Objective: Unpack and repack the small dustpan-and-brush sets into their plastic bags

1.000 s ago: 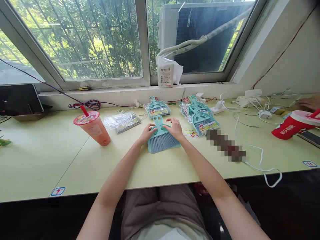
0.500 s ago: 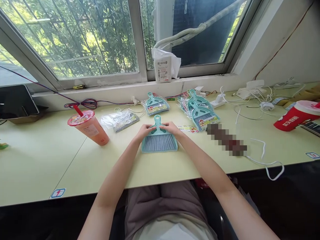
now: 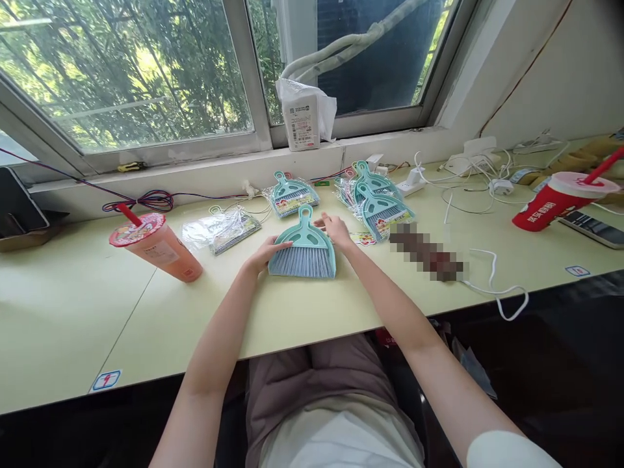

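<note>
A mint-green mini dustpan and brush set (image 3: 303, 250) is on the table in front of me, grey bristles toward me and handle pointing to the window. My left hand (image 3: 266, 253) grips its left edge, thumb on top. My right hand (image 3: 335, 229) is off the set, just right of its upper part, fingers loosely apart with nothing visible in them. Behind lies a wrapped dustpan set (image 3: 292, 195) with a label. More wrapped sets (image 3: 383, 211) are piled to the right, beside a printed label card (image 3: 363, 238).
Clear plastic packaging (image 3: 221, 229) lies left of the set. A pink drink cup (image 3: 166, 250) stands at left, a red cup (image 3: 543, 205) and a phone (image 3: 595, 227) at right. A blurred-out object (image 3: 429, 253), white cord (image 3: 494, 279) and a power strip (image 3: 414, 182) are also there.
My right hand has let go of the dustpan set and moved slightly away from its handle. The left hand stays on the left edge. The view has shifted a little.
</note>
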Tool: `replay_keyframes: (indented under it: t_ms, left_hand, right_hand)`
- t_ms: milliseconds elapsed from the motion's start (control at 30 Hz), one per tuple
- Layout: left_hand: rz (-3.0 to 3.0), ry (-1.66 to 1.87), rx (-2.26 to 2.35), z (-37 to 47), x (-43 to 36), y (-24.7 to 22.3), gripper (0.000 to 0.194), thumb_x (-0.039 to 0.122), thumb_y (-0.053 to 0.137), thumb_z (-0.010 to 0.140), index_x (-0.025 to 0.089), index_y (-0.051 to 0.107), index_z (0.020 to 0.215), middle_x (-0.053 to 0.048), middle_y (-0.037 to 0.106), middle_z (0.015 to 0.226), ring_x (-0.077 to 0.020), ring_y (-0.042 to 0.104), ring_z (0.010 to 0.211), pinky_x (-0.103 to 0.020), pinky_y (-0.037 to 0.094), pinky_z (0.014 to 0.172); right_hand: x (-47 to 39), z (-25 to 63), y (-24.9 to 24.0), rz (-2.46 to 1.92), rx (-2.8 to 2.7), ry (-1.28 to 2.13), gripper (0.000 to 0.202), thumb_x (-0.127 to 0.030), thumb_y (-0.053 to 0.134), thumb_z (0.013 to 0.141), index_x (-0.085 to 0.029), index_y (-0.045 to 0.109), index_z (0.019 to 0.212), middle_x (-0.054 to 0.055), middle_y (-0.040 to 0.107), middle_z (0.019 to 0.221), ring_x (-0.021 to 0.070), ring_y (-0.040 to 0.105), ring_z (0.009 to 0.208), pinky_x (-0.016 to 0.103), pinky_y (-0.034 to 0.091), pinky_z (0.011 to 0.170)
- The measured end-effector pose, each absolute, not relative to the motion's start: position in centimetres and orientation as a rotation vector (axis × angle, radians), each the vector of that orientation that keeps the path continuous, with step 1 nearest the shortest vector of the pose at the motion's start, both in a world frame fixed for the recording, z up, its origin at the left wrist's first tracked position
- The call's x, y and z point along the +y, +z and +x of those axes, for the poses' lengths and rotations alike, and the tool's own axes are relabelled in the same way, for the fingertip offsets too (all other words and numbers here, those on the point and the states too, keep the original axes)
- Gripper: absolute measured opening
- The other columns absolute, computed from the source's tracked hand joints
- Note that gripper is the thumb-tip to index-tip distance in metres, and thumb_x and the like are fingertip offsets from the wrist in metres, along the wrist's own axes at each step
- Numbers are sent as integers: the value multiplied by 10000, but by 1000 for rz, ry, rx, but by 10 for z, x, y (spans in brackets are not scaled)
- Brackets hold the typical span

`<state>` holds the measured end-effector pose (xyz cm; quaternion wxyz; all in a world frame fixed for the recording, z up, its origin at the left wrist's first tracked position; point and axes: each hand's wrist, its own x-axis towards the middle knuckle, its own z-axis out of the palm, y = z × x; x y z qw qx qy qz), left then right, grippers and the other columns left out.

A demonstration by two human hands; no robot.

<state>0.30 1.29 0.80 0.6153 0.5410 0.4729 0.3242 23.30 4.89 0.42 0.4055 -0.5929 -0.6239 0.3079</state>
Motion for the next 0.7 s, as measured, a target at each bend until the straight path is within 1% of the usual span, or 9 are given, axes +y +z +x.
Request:
replay_keyframes:
  t_ms: [33, 100, 200, 267, 367, 467, 533, 600, 700]
  left_hand:
    - [1227, 801, 1096, 2, 16, 5, 489, 414, 784, 645, 137, 654, 1027, -116, 698, 970, -235, 657, 824, -310, 510, 687]
    - [1176, 951, 1120, -2, 23, -1, 460, 390, 763, 674, 136, 636, 1035, -118, 696, 960, -234, 658, 831, -311, 522, 689]
    - [1070, 1194, 1123, -13, 36, -9, 411, 311, 716, 722, 149, 595, 1081, -105, 681, 976, -210, 656, 853, -312, 542, 736]
    - [993, 1293, 1136, -21, 42, -13, 409, 254, 692, 738, 172, 563, 1117, -80, 665, 979, -177, 653, 814, -305, 553, 737]
    - [914, 1340, 1161, -28, 45, -14, 467, 217, 688, 744, 221, 514, 1177, -48, 645, 965, -149, 645, 751, -299, 567, 701]
    - [919, 1371, 1124, -26, 42, -13, 538, 210, 707, 737, 267, 480, 1222, -34, 639, 986, -151, 647, 762, -294, 575, 686]
    - [942, 1383, 1098, -22, 41, -12, 560, 212, 716, 733, 279, 474, 1233, -35, 640, 1019, -154, 648, 785, -284, 577, 679]
    - [959, 1388, 1095, -20, 40, -12, 553, 228, 718, 736, 272, 478, 1232, -44, 640, 1051, -159, 649, 805, -277, 577, 670]
    - [979, 1379, 1109, -18, 39, -14, 542, 259, 723, 740, 261, 484, 1228, -53, 638, 1085, -168, 652, 833, -284, 577, 674]
  right_hand:
    - [50, 242, 6, -1615, -1616, 641, 312, -359, 481, 931, -177, 730, 979, 108, 723, 1010, 243, 650, 1002, 352, 461, 888]
    - [51, 260, 10, -1839, -1751, 428, 231, -275, 581, 875, -185, 718, 1039, 127, 699, 1094, 271, 608, 1086, 367, 438, 909]
    - [51, 276, 12, -2000, -1966, 351, 348, -265, 757, 723, -185, 712, 1058, 147, 653, 1183, 298, 565, 1140, 356, 432, 895]
    - [52, 279, 14, -2027, -2041, 353, 434, -291, 808, 656, -201, 704, 1067, 133, 642, 1195, 286, 569, 1124, 336, 435, 868]
    - [50, 274, 17, -2038, -2094, 411, 440, -307, 821, 623, -230, 696, 1038, 80, 679, 1115, 242, 601, 1056, 303, 435, 821]
    - [46, 265, 20, -2025, -2150, 501, 308, -336, 815, 622, -236, 715, 896, 46, 716, 1015, 220, 621, 992, 277, 426, 767]
    - [44, 261, 21, -1981, -2178, 586, 210, -343, 799, 638, -225, 716, 790, 41, 732, 925, 204, 636, 909, 262, 418, 719]
    - [43, 258, 21, -1850, -2190, 749, 157, -322, 786, 647, -210, 698, 712, 32, 729, 822, 173, 632, 793, 243, 408, 662]
    - [42, 254, 19, -1503, -2158, 1100, 198, -313, 793, 623, -181, 646, 631, 6, 673, 668, 117, 559, 605, 229, 384, 574]
